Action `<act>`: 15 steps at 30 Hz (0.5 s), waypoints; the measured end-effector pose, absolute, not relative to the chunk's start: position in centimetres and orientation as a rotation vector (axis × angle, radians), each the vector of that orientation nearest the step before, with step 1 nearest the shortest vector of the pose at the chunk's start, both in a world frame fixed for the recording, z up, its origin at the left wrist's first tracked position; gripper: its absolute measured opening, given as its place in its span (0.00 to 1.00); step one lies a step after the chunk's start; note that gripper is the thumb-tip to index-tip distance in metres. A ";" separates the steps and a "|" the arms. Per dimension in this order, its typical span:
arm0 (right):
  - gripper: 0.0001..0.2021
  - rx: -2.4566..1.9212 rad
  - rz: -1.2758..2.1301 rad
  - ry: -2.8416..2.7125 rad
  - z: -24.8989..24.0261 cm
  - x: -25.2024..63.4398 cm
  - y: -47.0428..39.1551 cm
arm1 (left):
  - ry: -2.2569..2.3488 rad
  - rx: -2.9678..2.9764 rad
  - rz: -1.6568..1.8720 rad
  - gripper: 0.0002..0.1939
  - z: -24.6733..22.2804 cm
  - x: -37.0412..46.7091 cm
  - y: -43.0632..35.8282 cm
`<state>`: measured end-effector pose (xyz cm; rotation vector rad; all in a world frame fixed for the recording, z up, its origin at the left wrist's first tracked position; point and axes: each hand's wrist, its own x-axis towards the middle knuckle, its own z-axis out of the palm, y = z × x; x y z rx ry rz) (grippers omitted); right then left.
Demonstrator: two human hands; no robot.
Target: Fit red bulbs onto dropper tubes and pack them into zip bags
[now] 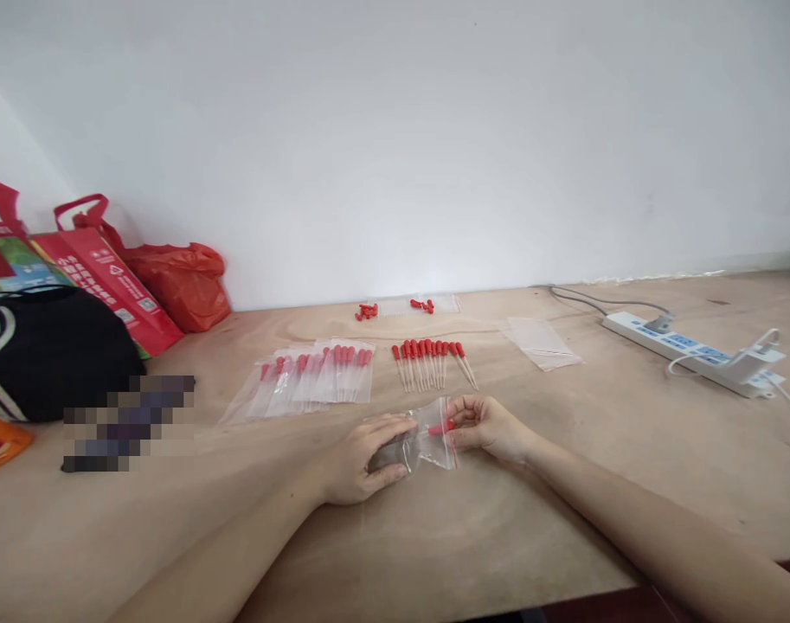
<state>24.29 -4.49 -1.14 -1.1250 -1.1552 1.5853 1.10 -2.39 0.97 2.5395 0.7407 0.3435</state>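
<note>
A clear zip bag [439,452] lies across the near middle of the table, its red-striped mouth facing right. My left hand [361,460] is closed on the bag's left part, fingers on the far side and thumb on the near side. At the mouth, my right hand [491,428] pinches a dropper [441,427] by its red bulb. The dropper's stem points left into the bag. Beyond my hands lies a row of loose droppers [424,363] with red bulbs and clear stems. To their left, several bagged droppers [310,379] overlap in a fan.
Flat zip bags [541,343] lie right of the dropper row. Loose red bulbs [367,311] rest near the wall. A white power strip [686,350] with cables is at the right. Shopping bags [109,281] and a black bag [63,350] crowd the left.
</note>
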 end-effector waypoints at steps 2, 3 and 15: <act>0.23 -1.135 1.577 -1.141 -1.3 24.8 -4.2 | 0.742 2.534 0.333 0.27 1.1 1.0 -2.4; 0.23 -1.140 1.569 -1.128 -1.3 25.2 -4.0 | 0.746 2.531 0.328 0.27 1.1 1.0 -2.4; 0.10 -1.108 1.457 -1.478 -0.9 26.6 -4.1 | 0.750 2.535 0.319 0.23 1.5 0.7 -2.2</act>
